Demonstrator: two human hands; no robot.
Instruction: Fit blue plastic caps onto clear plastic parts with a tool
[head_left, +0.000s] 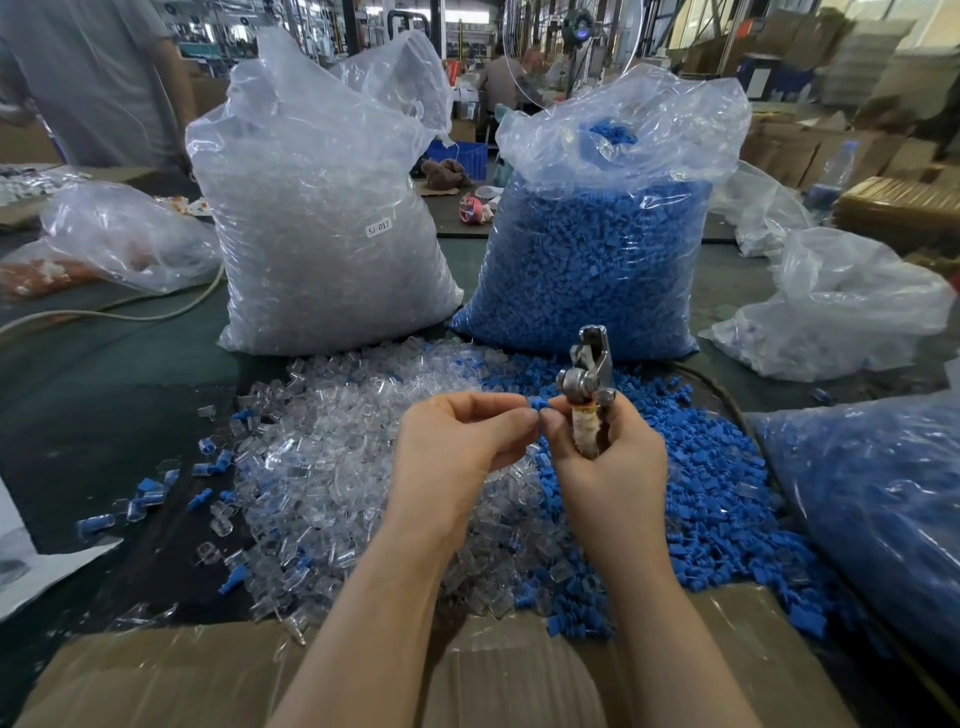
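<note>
My left hand (462, 441) and my right hand (608, 457) meet above the table, and both pinch one small blue cap (537, 404) between their fingertips. My right hand also grips a metal plier-like tool (587, 384) by its tape-wrapped handle, jaws pointing up. Whether a clear part sits in my left fingers I cannot tell. Below the hands lies a pile of clear plastic parts (332, 467), and to its right a pile of loose blue caps (711, 493).
A big bag of clear parts (322, 218) and a big bag of blue caps (597, 260) stand behind the piles. Another bag of blue pieces (883, 509) lies at the right. A cardboard box flap (493, 675) is at the near edge. Several assembled pieces (150, 493) lie scattered left.
</note>
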